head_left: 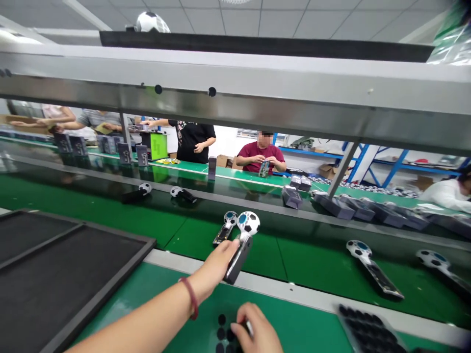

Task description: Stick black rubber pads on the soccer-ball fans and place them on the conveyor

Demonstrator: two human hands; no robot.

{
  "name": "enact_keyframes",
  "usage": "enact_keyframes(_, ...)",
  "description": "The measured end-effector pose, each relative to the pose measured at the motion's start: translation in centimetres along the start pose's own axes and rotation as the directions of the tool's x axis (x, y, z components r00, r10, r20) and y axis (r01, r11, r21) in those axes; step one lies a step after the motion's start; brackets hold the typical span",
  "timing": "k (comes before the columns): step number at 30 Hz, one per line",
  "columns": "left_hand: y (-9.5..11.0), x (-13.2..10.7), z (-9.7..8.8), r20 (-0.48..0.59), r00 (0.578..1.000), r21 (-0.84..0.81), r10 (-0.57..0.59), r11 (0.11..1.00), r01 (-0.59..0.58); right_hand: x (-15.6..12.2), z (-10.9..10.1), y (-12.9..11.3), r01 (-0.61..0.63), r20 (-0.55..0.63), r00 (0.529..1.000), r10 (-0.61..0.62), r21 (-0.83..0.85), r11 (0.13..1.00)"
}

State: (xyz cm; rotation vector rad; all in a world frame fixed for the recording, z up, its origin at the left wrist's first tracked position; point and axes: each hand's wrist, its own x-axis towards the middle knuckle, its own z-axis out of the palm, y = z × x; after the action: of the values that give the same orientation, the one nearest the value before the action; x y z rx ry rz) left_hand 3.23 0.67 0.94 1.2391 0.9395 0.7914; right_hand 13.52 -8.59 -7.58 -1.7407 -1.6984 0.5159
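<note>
My left hand [217, 260] is closed round a device with a black oblong body [239, 260] and a white football-patterned head [248, 223], held tilted over the near edge of the green conveyor. Just behind it, a similar football-headed piece [224, 228] lies on the belt with its inside showing. At the bottom, my right hand [257, 329] has thumb and fingers curled together beside several round black pads [221, 320] on the green bench. A pale edge shows by its fingers, but what they grip, if anything, is not clear.
More football-headed pieces [373, 267] lie along the belt at right. A sheet of black round pads [370, 326] rests at lower right, and a black divided tray [91, 269] fills the left. A metal shelf [235, 93] crosses above. Co-workers [262, 154] sit and stand beyond packed boxes [292, 196].
</note>
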Motion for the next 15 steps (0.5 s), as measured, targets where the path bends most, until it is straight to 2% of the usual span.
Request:
enact_keyframes(1, -0.4, -1.3, -0.6, -0.031, 1.000, -0.028, 0.003, 1.000, -0.004, -0.1, -0.4, 0.2, -0.023, -0.007, 1.000, 0.024, 0.082, 0.996)
enact_keyframes(3, -1.6, -3.6, -1.2, -0.028, 0.999, -0.100, -0.042, 0.994, 0.039, -0.6, -1.3, 0.4, -0.086, -0.008, 0.996, 0.091, 0.230, 0.969)
enact_keyframes(6, -3.9, -6.2, -1.1, 0.068, 0.986, -0.219, -0.152, 0.962, 0.163, -1.5, -2.6, 0.1, -0.163, 0.006, 0.985, 0.174, 0.382, 0.910)
enact_keyframes(8, -5.4, -7.1, -0.7, 0.103, 0.979, -0.264, -0.173, 0.945, 0.195, -2.1, -3.5, -0.5, -0.190, 0.006, 0.978, 0.208, 0.435, 0.880)
enact_keyframes(10, -6.7, -7.3, -0.3, 0.096, 0.985, -0.200, -0.145, 0.966, 0.162, -2.5, -4.2, -1.3, -0.187, -0.008, 0.976, 0.216, 0.466, 0.865)
enact_keyframes(12, -7.6, -7.3, -0.1, 0.070, 0.994, -0.061, -0.088, 0.994, 0.092, -2.7, -4.7, -2.1, -0.179, -0.024, 0.976, 0.216, 0.475, 0.862)
enact_keyframes(15, -8.2, -7.3, -0.1, 0.044, 0.998, 0.093, -0.034, 0.995, 0.029, -2.7, -4.8, -3.2, -0.184, -0.052, 0.972, 0.231, 0.446, 0.876)
